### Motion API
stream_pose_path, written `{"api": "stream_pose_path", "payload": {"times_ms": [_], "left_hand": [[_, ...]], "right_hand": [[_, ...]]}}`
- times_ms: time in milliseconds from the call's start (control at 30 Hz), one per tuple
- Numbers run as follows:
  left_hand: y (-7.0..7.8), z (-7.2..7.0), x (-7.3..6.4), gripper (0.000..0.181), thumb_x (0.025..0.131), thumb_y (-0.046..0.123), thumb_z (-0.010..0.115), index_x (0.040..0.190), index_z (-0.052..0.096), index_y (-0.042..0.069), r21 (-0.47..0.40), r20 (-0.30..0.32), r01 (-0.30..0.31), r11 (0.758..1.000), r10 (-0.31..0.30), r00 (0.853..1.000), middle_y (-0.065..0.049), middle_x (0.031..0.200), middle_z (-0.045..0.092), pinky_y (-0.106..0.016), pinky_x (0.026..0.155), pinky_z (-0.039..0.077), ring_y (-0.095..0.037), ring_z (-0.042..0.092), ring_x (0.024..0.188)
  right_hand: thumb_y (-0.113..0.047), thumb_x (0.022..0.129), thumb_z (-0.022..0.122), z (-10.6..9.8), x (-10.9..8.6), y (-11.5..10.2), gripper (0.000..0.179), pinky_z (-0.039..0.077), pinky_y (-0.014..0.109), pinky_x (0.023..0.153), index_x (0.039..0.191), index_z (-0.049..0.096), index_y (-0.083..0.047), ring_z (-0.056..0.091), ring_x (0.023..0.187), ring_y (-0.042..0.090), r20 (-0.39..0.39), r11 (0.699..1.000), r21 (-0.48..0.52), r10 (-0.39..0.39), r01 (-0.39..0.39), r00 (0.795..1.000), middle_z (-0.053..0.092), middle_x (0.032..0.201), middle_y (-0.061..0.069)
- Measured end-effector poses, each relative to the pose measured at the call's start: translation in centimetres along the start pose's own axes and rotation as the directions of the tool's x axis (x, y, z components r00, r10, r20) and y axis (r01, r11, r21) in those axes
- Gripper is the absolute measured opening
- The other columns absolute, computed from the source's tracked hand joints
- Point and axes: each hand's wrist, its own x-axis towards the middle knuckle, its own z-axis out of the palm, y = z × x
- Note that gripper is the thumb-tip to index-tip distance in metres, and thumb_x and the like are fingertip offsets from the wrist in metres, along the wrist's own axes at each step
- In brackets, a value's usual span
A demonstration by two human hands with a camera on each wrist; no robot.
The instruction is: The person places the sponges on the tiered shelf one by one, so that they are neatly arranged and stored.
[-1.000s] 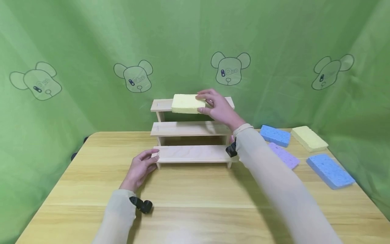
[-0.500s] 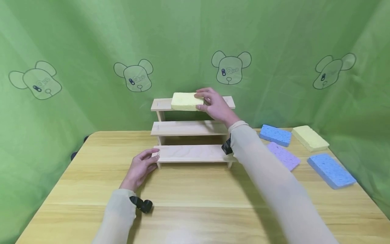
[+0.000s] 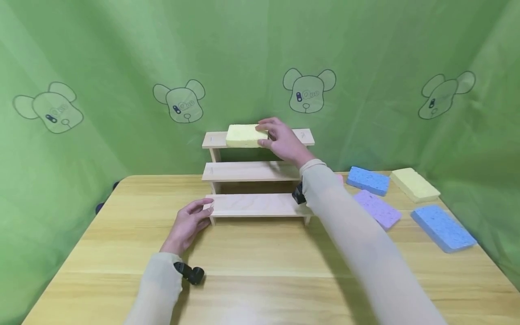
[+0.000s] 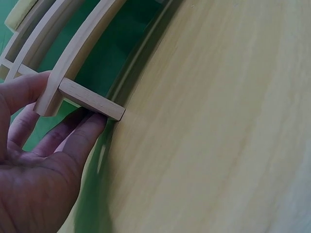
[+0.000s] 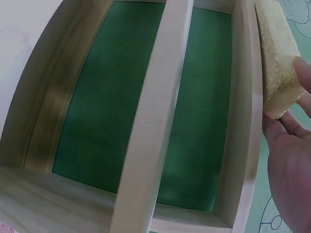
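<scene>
A light wooden three-step display stand (image 3: 252, 205) is on the table. On its top step lies a yellow sponge (image 3: 243, 136), pinched at its right end by the thumb and fingers of my right hand (image 3: 285, 143). In the right wrist view, the sponge (image 5: 279, 58) sits flat along the top step's board. My left hand (image 3: 188, 227) grips the left end of the lowest step. The left wrist view shows the stand (image 4: 65, 73) with my thumb on the board's end and my other fingers against the leg below.
Right of the stand lie two blue sponges (image 3: 367, 180) (image 3: 443, 228), a purple sponge (image 3: 378, 209) and another yellow sponge (image 3: 414, 184). A pink edge (image 3: 339, 179) shows behind the right sleeve (image 3: 349, 225). A green curtain (image 3: 243, 54) hangs behind the wooden table (image 3: 260, 289).
My right hand has shifted the yellow sponge slightly left along the top step. My left hand has stayed on the lowest step's end.
</scene>
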Motion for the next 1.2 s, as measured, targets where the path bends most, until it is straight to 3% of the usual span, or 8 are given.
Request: {"api": "stream_pose_path", "payload": {"times_ms": [500,800,1033,1200], "left_hand": [[0.1,0.4,0.1,0.044,0.092,0.003,0.065,0.134,0.053,-0.002,0.002,0.005,-0.002,1.0,0.002,1.0,-0.013,0.158,0.026,-0.042,0.106,0.043,-0.029,0.035,0.138],[0.0,0.1,0.2,0.043,0.092,0.003,0.065,0.133,0.054,-0.002,0.01,0.001,0.004,1.0,-0.004,1.0,-0.013,0.158,0.026,-0.042,0.106,0.043,-0.03,0.04,0.135],[0.1,0.0,0.2,0.043,0.092,0.002,0.065,0.134,0.054,-0.002,0.006,0.0,0.008,1.0,-0.008,1.0,-0.013,0.157,0.027,-0.04,0.104,0.045,-0.03,0.042,0.133],[0.0,-0.1,0.1,0.043,0.092,0.002,0.065,0.133,0.054,-0.003,0.014,-0.002,0.007,1.0,-0.007,1.0,-0.014,0.157,0.029,-0.041,0.105,0.045,-0.03,0.042,0.134]], "right_hand": [[-0.016,0.097,0.062,0.3,0.6,0.4,0.044,0.027,0.038,0.116,0.138,0.053,-0.005,0.039,0.135,0.032,0.006,0.997,-0.072,-0.003,0.004,1.0,0.038,0.15,0.006],[-0.027,0.088,0.075,-0.1,-0.3,0.9,0.057,0.027,0.029,0.114,0.136,0.055,-0.006,0.039,0.135,0.023,-0.024,1.0,0.016,-0.006,0.007,1.0,0.04,0.149,-0.001],[-0.032,0.088,0.074,-1.1,-1.5,1.0,0.056,0.021,0.041,0.118,0.135,0.056,-0.006,0.035,0.137,0.025,-0.037,0.999,-0.014,-0.032,0.032,0.999,0.044,0.146,0.001],[-0.03,0.089,0.074,-1.7,-2.9,1.1,0.052,0.027,0.048,0.115,0.133,0.058,-0.007,0.037,0.135,0.026,-0.04,0.998,-0.027,-0.055,0.054,0.998,0.046,0.144,0.0]]}}
